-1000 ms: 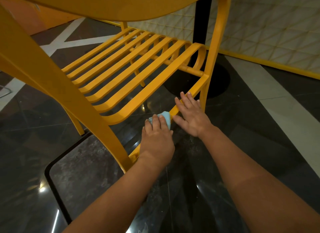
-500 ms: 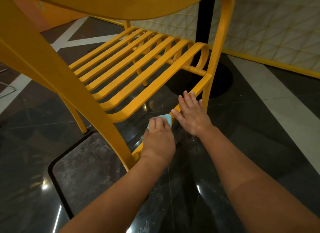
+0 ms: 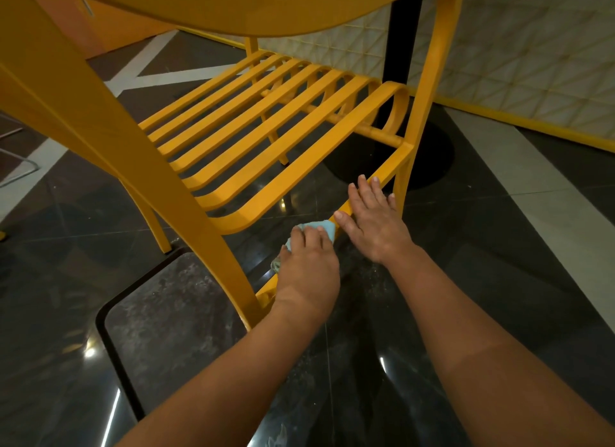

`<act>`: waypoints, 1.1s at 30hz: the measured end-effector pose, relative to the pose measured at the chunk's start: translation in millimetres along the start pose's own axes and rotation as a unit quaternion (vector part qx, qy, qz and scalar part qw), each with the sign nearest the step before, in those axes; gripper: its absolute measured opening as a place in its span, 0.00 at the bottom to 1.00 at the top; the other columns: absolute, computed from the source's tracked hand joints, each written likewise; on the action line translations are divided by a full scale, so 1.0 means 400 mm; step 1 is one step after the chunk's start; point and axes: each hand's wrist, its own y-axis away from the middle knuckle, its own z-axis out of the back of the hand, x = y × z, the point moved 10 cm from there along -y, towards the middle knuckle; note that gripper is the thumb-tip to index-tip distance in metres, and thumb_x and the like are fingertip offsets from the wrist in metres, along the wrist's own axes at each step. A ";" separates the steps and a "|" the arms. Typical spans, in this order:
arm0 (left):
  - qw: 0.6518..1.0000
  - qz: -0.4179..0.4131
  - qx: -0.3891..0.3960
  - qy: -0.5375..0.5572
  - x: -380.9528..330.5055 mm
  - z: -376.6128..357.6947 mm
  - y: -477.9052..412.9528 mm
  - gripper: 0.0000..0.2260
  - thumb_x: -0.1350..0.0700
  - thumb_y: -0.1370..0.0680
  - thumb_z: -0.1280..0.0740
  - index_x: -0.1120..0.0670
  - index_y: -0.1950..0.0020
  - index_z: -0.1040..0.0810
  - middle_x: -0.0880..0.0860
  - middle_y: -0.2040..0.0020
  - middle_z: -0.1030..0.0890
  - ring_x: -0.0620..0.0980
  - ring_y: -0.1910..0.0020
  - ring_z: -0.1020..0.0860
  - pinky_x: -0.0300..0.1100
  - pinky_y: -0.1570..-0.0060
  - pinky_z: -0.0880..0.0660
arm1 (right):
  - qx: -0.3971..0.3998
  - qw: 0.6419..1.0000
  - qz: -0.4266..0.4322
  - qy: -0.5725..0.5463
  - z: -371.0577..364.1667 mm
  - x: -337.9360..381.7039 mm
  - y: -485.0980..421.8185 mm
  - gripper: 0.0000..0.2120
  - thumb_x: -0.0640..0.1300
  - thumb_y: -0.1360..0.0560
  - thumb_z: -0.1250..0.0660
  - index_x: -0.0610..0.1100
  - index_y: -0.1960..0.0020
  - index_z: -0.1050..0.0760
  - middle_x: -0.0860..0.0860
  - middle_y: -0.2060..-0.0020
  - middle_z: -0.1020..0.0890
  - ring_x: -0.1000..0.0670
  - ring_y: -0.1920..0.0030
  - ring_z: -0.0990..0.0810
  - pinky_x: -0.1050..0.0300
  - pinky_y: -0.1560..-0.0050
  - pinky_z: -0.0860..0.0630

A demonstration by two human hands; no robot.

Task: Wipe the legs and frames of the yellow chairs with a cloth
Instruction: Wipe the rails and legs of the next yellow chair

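Yellow chair [image 3: 266,140] stands on dark floor [image 3: 499,280]. Right hand [image 3: 374,223] lies flat on chair's side rail [image 3: 389,170] under seat, grip open, holding nothing. Left hand [image 3: 307,263] just behind on same rail, grip curled over blue cloth [image 3: 324,227].

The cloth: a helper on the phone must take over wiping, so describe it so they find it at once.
Start at the yellow chair and follow the low side rail beneath its slatted seat. The cloth is the small pale blue wad under the left hand; the right hand beside it lies bare on the rail.
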 end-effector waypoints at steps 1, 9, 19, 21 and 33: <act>1.000 -0.004 0.002 -0.007 0.002 -0.005 0.003 0.25 0.57 0.17 0.48 0.64 0.23 0.53 0.64 0.24 0.45 0.63 0.24 0.48 0.56 0.28 0.39 | 0.001 1.000 0.000 0.001 0.000 0.000 0.000 0.34 0.63 0.21 0.57 0.46 0.21 0.56 0.48 0.21 0.58 0.46 0.23 0.64 0.40 0.24 0.59; 0.996 0.056 0.032 -0.058 0.030 -0.041 0.064 0.24 0.60 0.18 0.43 0.69 0.26 0.48 0.68 0.32 0.39 0.67 0.32 0.35 0.53 0.46 0.22 | 0.002 1.000 0.000 0.007 0.006 0.000 0.001 0.35 0.64 0.21 0.57 0.46 0.21 0.55 0.48 0.21 0.57 0.46 0.23 0.64 0.40 0.24 0.59; 0.997 0.008 0.033 -0.066 0.003 -0.028 0.040 0.27 0.59 0.18 0.42 0.68 0.25 0.51 0.67 0.30 0.43 0.68 0.27 0.43 0.57 0.36 0.28 | 0.010 1.000 -0.006 -0.003 -0.001 0.001 -0.002 0.36 0.66 0.22 0.56 0.46 0.21 0.56 0.48 0.22 0.58 0.46 0.23 0.65 0.40 0.24 0.60; 0.997 0.004 0.035 -0.073 0.014 -0.043 0.062 0.27 0.61 0.19 0.41 0.68 0.25 0.50 0.67 0.30 0.42 0.69 0.28 0.42 0.56 0.38 0.27 | 0.009 1.000 -0.005 0.003 0.004 0.000 -0.001 0.36 0.65 0.22 0.56 0.46 0.21 0.56 0.48 0.22 0.58 0.46 0.23 0.64 0.40 0.24 0.59; 0.994 0.051 0.051 -0.083 0.038 -0.046 0.086 0.25 0.63 0.20 0.40 0.70 0.28 0.45 0.67 0.34 0.40 0.67 0.37 0.34 0.58 0.53 0.21 | 0.017 1.000 -0.013 0.012 0.006 0.004 0.000 0.36 0.65 0.22 0.57 0.46 0.21 0.56 0.48 0.22 0.58 0.46 0.23 0.64 0.41 0.24 0.59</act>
